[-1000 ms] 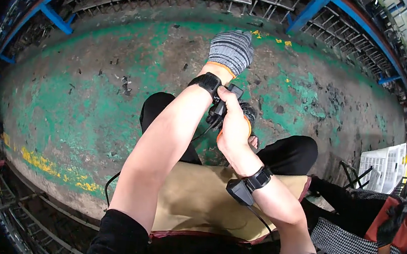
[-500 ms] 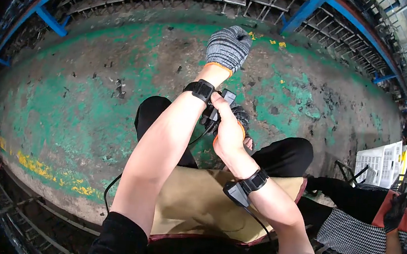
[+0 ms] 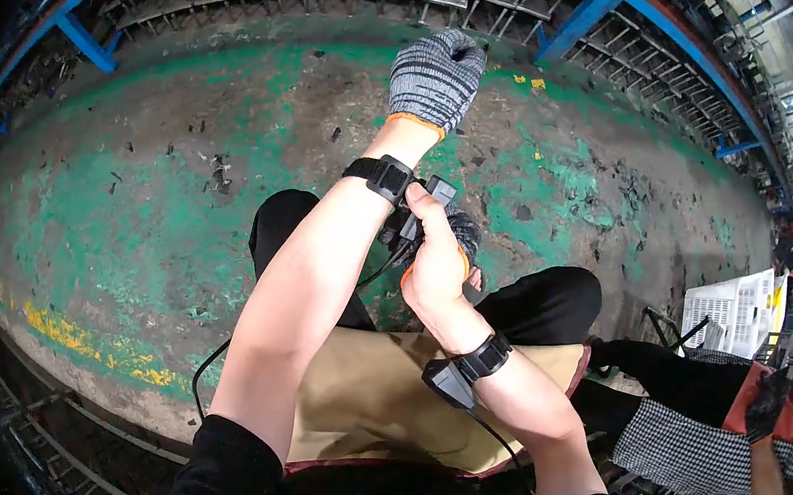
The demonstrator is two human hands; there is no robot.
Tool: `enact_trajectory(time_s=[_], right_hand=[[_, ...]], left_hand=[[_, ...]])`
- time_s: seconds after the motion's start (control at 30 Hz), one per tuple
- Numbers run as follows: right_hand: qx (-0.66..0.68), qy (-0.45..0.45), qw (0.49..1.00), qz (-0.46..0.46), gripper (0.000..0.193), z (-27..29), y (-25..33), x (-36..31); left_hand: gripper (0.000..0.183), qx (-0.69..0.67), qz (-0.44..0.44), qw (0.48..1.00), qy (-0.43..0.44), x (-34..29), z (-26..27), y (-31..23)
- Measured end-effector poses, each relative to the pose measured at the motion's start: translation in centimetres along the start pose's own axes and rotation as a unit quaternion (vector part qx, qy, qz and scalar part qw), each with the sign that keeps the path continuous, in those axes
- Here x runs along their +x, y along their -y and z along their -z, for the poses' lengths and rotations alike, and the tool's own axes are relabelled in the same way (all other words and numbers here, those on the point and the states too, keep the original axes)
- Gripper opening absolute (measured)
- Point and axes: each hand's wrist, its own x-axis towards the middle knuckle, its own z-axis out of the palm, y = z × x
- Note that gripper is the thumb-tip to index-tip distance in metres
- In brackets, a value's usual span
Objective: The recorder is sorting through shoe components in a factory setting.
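The left hand (image 3: 435, 78), in a grey striped glove with an orange cuff, is curled into a fist above the green, worn floor (image 3: 126, 217). A black strap (image 3: 387, 178) circles the left wrist. The right hand (image 3: 438, 257), its thumb bare, grips a dark boxy device (image 3: 439, 192) just beside that strap, on the inner side of the wrist; its fingers are mostly hidden, so whether the device touches the strap is hard to tell. A cable hangs from the device. The right wrist wears another black strap (image 3: 484, 355) with a dark box (image 3: 449, 384) attached. A tan apron (image 3: 390, 393) covers the lap. At right, a co-worker's dark-gloved hand (image 3: 766, 412) rests near a white crate (image 3: 726, 314).
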Motion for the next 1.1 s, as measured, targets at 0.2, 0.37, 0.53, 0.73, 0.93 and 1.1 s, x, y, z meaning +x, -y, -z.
enact_trajectory(time_s=[0.2,0.37,0.53,0.73,0.93,1.1], right_hand=[[0.019,-0.056,0.998,0.01,0.026,-1.9,0.8,-0.4],[0.059,-0.088,0.994,0.017,0.026,-1.6,0.9,-0.5],[0.043,-0.077,0.996,0.017,0.037,-0.9,0.5,-0.2],[-0.031,0.029,0.999,0.031,0.046,0.3,-0.4,-0.4],[0.082,0.01,0.996,0.031,0.035,1.3,0.0,-1.0],[-0.188,0.084,0.978,0.044,0.034,4.6,-1.5,1.7]], left_hand=[[0.022,-0.024,-0.009,1.0,0.002,0.1,0.0,0.0],[0.022,0.044,-0.006,0.998,0.04,-0.5,-0.9,-0.3],[0.025,0.012,-0.01,0.999,0.031,-0.2,-1.6,-0.8],[0.022,-0.052,-0.022,0.998,0.026,0.0,-1.1,-1.2],[0.015,-0.382,0.149,0.906,0.104,0.4,0.1,-1.9],[0.016,-0.504,0.191,0.829,0.146,1.3,0.9,0.3]])
